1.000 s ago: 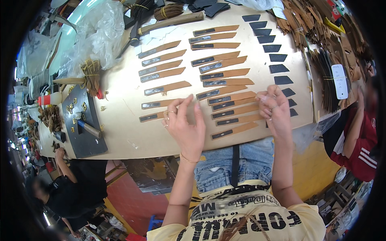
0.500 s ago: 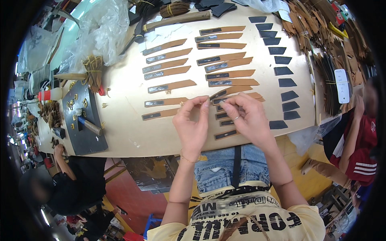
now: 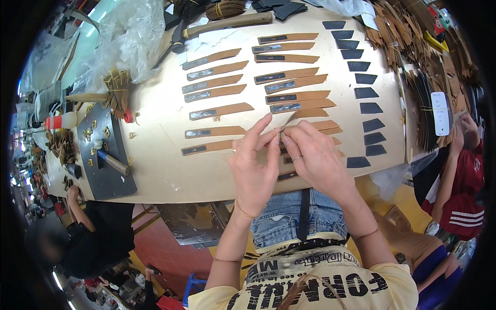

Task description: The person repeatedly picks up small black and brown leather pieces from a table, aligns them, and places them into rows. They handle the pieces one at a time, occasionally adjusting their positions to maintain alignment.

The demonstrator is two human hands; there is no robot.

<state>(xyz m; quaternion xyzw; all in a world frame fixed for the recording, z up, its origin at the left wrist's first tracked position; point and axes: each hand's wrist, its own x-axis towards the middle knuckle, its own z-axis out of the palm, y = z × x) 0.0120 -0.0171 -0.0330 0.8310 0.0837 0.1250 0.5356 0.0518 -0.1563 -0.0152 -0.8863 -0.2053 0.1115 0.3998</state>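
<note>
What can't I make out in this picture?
In the head view:
Held strip: lower end hidden by the left hand and right hand.
Lower brown strips: partly covered by the right hand.
Gold-coloured fittings: too small for detail.
White tag: writing too small.

This is a workshop. Cut brown strips (image 3: 232, 110) and dark pieces (image 3: 371, 108) lie in rows across the middle of a broad worktable (image 3: 157, 160). A hammer (image 3: 230, 24) lies at upper centre, tied bundles of strips (image 3: 426, 111) fill the upper right, and other workers sit at lower left (image 3: 85, 245) and far right.
</note>
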